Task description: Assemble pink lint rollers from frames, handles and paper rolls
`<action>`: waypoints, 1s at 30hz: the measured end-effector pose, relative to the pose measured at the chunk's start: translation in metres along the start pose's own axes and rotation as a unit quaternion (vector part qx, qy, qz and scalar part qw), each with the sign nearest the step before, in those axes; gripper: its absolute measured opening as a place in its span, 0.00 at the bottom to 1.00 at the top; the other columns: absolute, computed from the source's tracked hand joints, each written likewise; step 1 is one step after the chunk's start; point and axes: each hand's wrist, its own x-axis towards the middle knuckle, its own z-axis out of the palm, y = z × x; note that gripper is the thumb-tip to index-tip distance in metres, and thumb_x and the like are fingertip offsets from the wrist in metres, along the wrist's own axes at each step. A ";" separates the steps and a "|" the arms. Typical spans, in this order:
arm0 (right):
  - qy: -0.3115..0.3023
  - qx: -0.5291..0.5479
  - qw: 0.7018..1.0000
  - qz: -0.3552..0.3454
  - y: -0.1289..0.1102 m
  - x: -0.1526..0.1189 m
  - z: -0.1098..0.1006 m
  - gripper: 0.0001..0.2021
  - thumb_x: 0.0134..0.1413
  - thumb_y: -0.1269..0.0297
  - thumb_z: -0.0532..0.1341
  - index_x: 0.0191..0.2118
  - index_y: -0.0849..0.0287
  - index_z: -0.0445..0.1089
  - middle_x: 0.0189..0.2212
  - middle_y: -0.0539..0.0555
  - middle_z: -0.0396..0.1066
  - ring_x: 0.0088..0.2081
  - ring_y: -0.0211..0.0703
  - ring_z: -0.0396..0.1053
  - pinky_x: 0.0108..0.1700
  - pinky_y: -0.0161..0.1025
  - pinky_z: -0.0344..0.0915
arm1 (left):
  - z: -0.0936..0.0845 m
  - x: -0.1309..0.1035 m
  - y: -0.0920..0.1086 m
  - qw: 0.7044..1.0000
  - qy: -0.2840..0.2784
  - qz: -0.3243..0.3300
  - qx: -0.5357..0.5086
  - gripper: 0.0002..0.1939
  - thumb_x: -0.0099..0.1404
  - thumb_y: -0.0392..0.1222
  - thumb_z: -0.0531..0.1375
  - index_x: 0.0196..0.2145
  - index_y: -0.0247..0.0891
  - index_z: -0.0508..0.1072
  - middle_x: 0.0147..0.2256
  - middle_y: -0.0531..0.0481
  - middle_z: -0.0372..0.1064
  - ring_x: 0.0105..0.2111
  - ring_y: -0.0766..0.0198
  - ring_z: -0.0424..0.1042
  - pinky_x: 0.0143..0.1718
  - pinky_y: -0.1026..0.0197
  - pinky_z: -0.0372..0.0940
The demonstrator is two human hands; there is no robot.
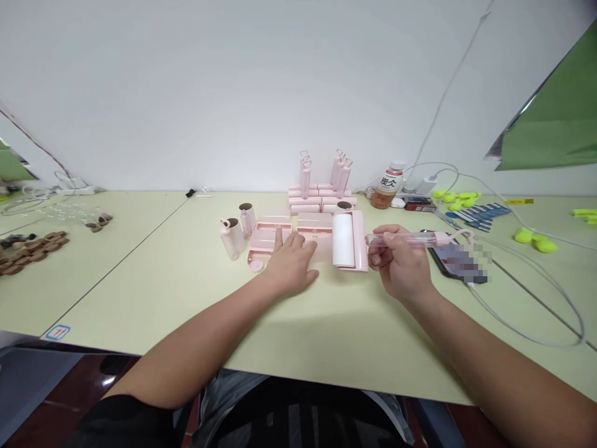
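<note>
In my right hand (403, 264) is a pink lint roller (344, 241), gripped by its clear pink handle (415, 239), with a loop strap (461, 236) at the far end. Its white paper roll faces left, raised over the table. My left hand (291, 264) lies with fingers spread over pink roller cases; whether it presses on one I cannot tell. An opened pink case (259, 256) shows beside its wrist, with a small round pink cap (256, 266) in front. Another case (314, 223) is beyond the fingertips. Left of them stand pink paper rolls (232, 241) with brown cores.
Stacked pink cases (305, 205) with upright handles (342, 177) are by the wall. A drink bottle (388, 185), a phone (459, 261) on a white cable (536, 342), and yellow-green pieces (536, 239) are at right. Brown pieces (35, 249) lie far left.
</note>
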 end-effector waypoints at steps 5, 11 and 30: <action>0.000 0.012 1.000 -0.018 -0.001 0.000 0.001 0.07 0.45 0.61 0.65 0.29 0.56 0.68 0.15 0.46 0.66 0.14 0.34 0.59 0.14 0.31 0.54 | -0.008 -0.003 0.012 0.998 -0.031 0.002 -0.053 0.27 0.61 0.54 0.57 0.53 0.37 0.68 0.41 0.38 0.70 0.43 0.44 0.70 0.47 0.44 0.63; 0.016 0.038 0.997 -0.067 -0.004 0.000 0.001 0.08 0.44 0.61 0.66 0.29 0.57 0.69 0.15 0.46 0.68 0.14 0.34 0.60 0.14 0.31 0.56 | -0.012 -0.010 0.020 0.990 -0.029 -0.017 -0.134 0.25 0.63 0.49 0.55 0.56 0.38 0.64 0.43 0.42 0.72 0.41 0.49 0.71 0.38 0.53 0.64; -0.112 0.014 0.983 -0.144 0.005 -0.014 -0.001 0.10 0.54 0.58 0.67 0.40 0.56 0.74 0.23 0.48 0.73 0.19 0.37 0.68 0.20 0.35 0.65 | -0.014 -0.010 0.009 0.620 0.040 -0.183 -0.762 0.26 0.55 0.56 0.65 0.43 0.38 0.62 0.38 0.48 0.73 0.31 0.60 0.77 0.31 0.59 0.68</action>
